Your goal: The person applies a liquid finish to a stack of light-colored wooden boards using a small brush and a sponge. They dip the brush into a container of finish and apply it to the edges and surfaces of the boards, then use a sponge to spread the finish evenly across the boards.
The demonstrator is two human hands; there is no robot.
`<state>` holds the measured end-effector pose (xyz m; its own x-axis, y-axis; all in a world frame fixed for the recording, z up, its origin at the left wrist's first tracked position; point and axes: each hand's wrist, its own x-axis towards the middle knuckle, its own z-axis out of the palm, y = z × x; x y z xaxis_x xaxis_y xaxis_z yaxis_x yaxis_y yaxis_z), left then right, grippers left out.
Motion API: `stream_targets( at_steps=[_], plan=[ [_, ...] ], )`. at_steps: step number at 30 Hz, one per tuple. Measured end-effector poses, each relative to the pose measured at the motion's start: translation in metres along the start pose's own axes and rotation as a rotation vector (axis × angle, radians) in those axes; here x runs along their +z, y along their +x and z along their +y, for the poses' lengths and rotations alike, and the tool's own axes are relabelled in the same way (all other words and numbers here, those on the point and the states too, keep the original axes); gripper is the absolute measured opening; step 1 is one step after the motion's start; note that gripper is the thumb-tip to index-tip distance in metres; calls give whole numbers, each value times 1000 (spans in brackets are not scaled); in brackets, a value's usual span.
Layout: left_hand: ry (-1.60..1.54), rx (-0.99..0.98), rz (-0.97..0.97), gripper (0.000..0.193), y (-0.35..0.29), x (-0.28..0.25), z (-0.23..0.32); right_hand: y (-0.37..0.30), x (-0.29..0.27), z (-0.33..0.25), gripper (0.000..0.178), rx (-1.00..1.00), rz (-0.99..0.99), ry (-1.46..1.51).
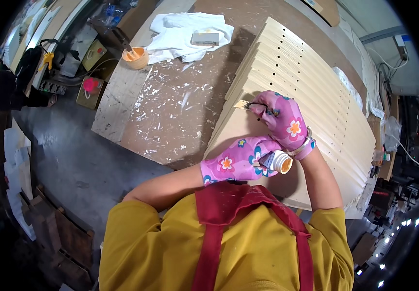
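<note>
Both my hands wear pink gloves with flower prints. In my left hand (243, 159) is a small white bottle (282, 161), its mouth uncapped and orange-yellow stuff showing inside. Just above it, my right hand (283, 116) is closed on what looks like a small putty knife (243, 104). Pale yellowish paste is on its tip, and most of its handle is hidden in the glove. The tip lies at the left edge of a pale wooden board (238, 127), which belongs to a fanned stack of boards (326, 92) with rows of dark holes.
The brown worktable (170, 111) is spattered with white. Farther back lie a white cloth (178, 31), a grey block (205, 39) on it, and an orange cup (135, 58) with a tool standing in it. Metal cans (91, 92) stand beyond the left edge; a person (13, 82) is farther left.
</note>
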<state>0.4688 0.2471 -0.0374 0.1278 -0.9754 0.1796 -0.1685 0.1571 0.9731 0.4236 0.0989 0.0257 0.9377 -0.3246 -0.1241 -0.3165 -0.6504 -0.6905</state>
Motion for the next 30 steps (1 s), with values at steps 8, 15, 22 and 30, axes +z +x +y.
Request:
stream_targets(
  at_steps=[8,15,22,30],
  plan=[
    [-2,47,54,48,-1,3,-2,-6,-2,-2,14,68,64,33],
    [62,55,77,48,-3,3,-1,-5,1,2,14,-1,132,42],
    [20,67,50,53,2,1,3,-3,3,15,17,-79,235,36],
    [16,58,39,60,0,4,3,-35,-20,49,30,72,305,485]
  ],
)
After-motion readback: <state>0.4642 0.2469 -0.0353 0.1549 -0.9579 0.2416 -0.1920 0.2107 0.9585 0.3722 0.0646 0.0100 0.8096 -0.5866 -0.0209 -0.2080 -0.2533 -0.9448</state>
